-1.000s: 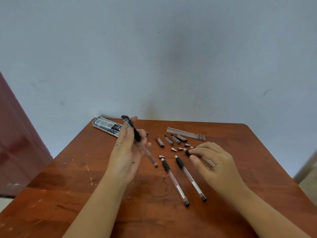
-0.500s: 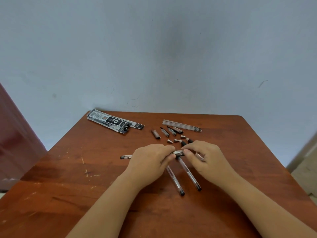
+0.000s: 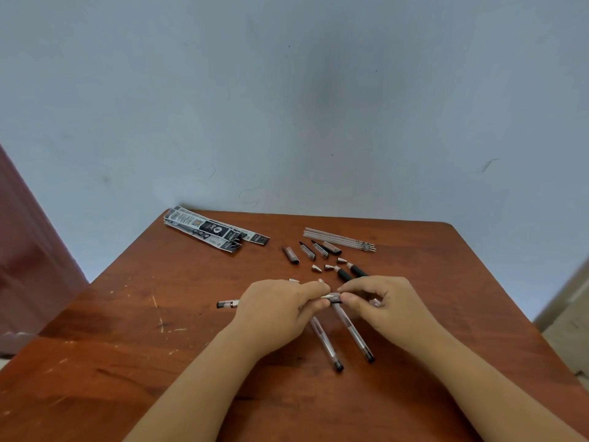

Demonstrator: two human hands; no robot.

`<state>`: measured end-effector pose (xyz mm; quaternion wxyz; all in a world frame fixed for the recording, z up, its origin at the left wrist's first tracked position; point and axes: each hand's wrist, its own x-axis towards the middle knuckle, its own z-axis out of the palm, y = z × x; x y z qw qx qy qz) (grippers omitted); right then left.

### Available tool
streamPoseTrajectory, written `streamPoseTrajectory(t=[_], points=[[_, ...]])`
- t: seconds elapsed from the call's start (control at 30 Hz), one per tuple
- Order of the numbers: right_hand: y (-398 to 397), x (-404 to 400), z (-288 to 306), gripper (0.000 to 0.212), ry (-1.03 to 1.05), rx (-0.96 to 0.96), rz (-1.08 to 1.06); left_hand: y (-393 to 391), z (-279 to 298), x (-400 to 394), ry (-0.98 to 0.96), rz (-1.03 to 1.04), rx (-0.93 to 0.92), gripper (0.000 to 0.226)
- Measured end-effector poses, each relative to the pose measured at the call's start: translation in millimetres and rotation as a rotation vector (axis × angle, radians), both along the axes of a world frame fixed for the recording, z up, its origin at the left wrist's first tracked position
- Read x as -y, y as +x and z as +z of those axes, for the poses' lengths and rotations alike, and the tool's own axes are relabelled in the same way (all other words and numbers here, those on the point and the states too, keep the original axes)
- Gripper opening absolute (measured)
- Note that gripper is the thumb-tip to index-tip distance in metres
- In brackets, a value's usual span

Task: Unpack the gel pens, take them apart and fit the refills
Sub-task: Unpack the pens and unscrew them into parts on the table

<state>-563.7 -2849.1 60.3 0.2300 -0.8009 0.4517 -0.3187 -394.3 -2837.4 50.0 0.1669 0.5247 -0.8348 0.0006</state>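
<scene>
Above the table (image 3: 134, 362), left hand (image 3: 274, 314) grips gel pen (image 3: 227, 304); right hand (image 3: 389, 304) pinches its tip

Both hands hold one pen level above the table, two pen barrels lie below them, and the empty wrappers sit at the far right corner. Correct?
Not quite. In the head view the empty wrappers lie at the far left corner; the refills are at the far right. The rest holds: left hand and right hand hold one pen above two pen barrels.
</scene>
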Motion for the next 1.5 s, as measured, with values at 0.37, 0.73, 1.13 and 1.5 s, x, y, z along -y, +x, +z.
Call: streamPoseTrajectory(t=[0.37,0.73,1.13,1.5], points=[[-17,15,13,0.017,0.01,0.165,-0.285,9,-1,6,-0.045,0.226,-0.296,0.038],[2,88,1,0.011,0.052,-0.249,-0.447,21,-2,15,0.007,0.444,-0.249,0.03],[3,85,2,0.011,0.044,-0.213,-0.361,19,4,15,0.007,0.439,-0.24,0.03],[6,104,-8,0.008,0.046,-0.234,-0.392,21,-1,16,0.016,0.433,-0.278,0.031]])
